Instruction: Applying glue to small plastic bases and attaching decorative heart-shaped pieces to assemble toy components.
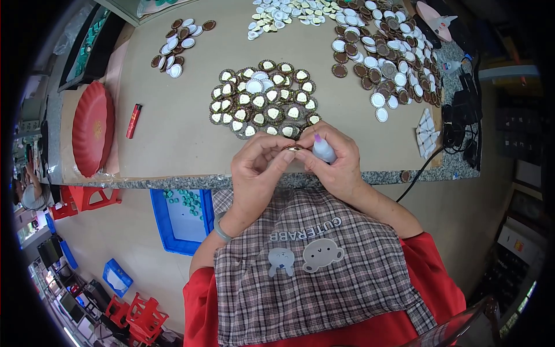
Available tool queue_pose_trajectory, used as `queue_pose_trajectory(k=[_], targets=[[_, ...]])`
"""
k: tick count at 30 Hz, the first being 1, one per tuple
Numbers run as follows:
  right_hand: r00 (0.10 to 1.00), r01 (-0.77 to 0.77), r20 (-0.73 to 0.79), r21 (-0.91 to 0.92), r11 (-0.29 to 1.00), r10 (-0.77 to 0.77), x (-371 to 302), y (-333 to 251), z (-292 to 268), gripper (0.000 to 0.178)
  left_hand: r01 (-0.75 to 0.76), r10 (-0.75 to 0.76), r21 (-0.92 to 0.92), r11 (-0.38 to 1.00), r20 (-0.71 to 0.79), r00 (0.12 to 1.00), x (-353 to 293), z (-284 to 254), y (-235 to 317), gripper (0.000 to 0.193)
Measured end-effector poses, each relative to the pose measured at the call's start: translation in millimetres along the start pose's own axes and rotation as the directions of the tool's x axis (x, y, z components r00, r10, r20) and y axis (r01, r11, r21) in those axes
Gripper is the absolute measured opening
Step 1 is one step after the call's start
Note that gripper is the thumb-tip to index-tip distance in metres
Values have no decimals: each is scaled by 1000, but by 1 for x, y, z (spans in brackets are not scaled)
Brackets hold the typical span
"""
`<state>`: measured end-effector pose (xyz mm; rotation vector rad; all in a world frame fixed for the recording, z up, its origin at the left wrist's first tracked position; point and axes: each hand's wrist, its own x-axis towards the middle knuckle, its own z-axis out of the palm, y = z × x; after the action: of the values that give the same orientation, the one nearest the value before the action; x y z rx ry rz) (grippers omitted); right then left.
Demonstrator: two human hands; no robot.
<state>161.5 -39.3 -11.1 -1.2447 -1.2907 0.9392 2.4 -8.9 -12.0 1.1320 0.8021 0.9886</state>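
Both hands are on it now: left hand [257, 156] and right hand [342, 155] pinch the small disc [294, 147] between thumbs and fingers, right by the table's [173, 127] front edge. The right also cradles a squeeze bottle [324, 152], and that double load could loosen its pinch and let the disc slip! What shows is brown-rimmed with a pale gleam, the rest hidden by fingers.

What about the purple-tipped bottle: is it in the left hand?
No, the purple-tipped bottle is tucked in the right hand, its tip toward the top of the view.
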Motion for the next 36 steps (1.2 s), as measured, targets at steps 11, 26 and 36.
queue_pose_trajectory(k=[11,26,36], targets=[[957,286,35,-245,926,-286,2,-2,3,20,81,-83,-148,986,-4,997,-4,1,-2,13],[975,-217,73,149,965,209,5,-8,-1,15,3,-3,-12,1000,-46,999,-3,1,4,16],[990,-136,58,57,989,132,8,-2,3,18,77,-79,-79,994,-23,997,1,-9,7,15]])
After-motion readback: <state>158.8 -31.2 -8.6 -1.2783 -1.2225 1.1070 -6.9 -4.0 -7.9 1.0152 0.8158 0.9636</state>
